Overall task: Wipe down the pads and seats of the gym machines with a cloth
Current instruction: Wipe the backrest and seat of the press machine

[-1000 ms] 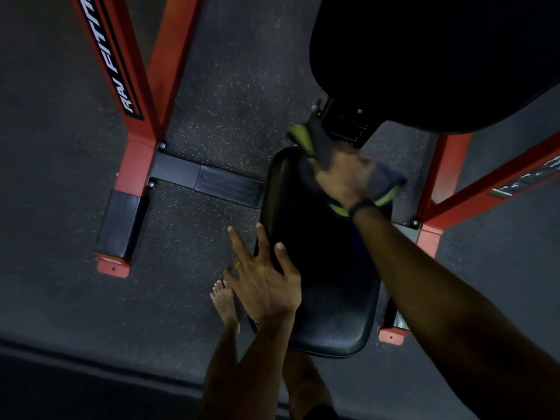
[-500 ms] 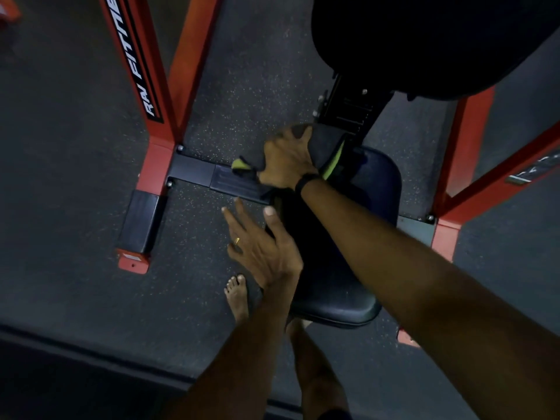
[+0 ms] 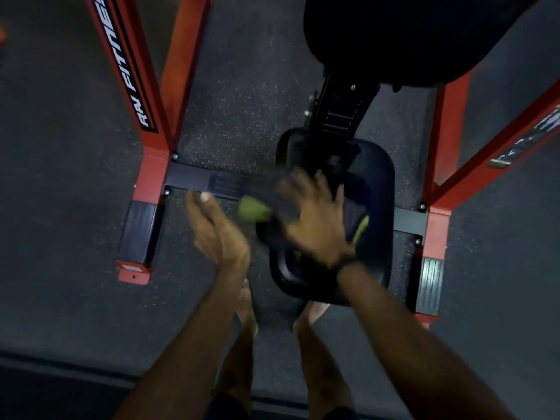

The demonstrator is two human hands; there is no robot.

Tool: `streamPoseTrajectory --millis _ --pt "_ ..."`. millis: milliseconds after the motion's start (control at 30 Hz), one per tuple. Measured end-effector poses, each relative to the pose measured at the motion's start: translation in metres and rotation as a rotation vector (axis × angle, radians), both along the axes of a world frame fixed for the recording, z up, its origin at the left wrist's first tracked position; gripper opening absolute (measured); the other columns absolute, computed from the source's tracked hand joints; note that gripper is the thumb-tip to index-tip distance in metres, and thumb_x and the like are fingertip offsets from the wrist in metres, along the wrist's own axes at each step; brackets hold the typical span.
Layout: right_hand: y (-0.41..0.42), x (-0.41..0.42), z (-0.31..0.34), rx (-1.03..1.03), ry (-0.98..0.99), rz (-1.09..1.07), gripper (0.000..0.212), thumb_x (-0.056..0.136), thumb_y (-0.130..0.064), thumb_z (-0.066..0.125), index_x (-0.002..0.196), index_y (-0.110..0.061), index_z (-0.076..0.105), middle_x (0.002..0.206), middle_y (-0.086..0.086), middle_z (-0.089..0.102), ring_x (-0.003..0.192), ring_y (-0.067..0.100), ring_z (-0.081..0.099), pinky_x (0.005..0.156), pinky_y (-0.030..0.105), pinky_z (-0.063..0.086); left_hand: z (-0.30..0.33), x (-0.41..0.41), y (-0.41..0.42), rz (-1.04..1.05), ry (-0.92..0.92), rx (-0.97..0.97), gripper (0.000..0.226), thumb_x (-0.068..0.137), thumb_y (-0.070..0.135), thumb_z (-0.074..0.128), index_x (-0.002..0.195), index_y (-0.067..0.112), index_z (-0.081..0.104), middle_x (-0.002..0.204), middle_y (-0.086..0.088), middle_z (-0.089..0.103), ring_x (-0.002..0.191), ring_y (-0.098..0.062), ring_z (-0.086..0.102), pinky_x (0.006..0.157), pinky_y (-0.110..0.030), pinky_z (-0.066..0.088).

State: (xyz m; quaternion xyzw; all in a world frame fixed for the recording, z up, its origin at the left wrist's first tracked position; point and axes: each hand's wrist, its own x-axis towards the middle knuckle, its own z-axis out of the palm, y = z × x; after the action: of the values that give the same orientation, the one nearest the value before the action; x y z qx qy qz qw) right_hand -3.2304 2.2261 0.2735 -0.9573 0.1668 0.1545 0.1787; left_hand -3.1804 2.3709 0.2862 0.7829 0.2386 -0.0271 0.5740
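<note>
Right hand (image 3: 315,219) lies spread flat over the cloth (image 3: 254,209), fingers wide and pressing it down rather than pinching it; hand and cloth are blurred. Cloth is dark with a green edge, sitting at the left edge of the seat (image 3: 372,177), one green corner hanging past that edge over the floor (image 3: 75,177). Left hand (image 3: 215,228) hovers just left of the seat, over the floor, fingers loosely open, holding nothing.

Risks, as judged:
- Cloth is only pinned by a flat palm — a stroke running off the left edge could let it slide off onto the floor.
- The black seat bracket (image 3: 339,110) meets the seat's far edge; a stroke carried forward could knock knuckles on its bolts.
- Bare feet stand close under the near edge, beside the red frame (image 3: 436,234) base.

Room: open floor to the left of the seat; the right edge is hemmed by the frame upright. The back pad (image 3: 424,34) overhangs the far side.
</note>
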Motion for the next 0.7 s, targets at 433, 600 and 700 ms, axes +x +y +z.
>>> streamPoseTrajectory --millis 433,600,700 --pt "0.06 -0.113 0.046 -0.068 0.036 -0.175 0.08 0.08 -0.05 0.038 0.156 -0.029 0.032 0.167 0.007 0.017 0.153 0.041 0.012 0.114 0.074 0.013 -0.003 -0.026 -0.021 -0.169 0.043 -0.103 0.068 0.095 0.055 0.037 0.152 0.018 0.043 0.157 0.0 0.042 0.137 -0.003 0.039 0.102 -0.012 0.031" --pt "-0.055 0.015 -0.008 -0.044 0.144 -0.481 0.081 0.084 -0.054 0.036 0.159 -0.025 0.024 0.168 0.013 0.005 0.153 0.043 -0.003 0.115 0.072 -0.003 -0.021 -0.021 -0.029 -0.331 0.061 -0.066 0.07 0.094 0.056 0.035 0.152 0.016 0.042 0.157 -0.002 0.042 0.141 -0.009 0.038 0.11 -0.019 0.033" --pt "-0.083 0.04 -0.027 -0.061 0.053 -0.452 0.072 0.093 -0.041 0.049 0.158 -0.021 0.027 0.168 0.014 0.012 0.153 0.04 0.005 0.12 0.064 0.005 -0.027 -0.026 -0.037 -0.435 0.079 0.025 0.073 0.094 0.06 0.029 0.153 0.02 0.039 0.16 -0.004 0.037 0.147 -0.018 0.033 0.121 -0.046 0.028"
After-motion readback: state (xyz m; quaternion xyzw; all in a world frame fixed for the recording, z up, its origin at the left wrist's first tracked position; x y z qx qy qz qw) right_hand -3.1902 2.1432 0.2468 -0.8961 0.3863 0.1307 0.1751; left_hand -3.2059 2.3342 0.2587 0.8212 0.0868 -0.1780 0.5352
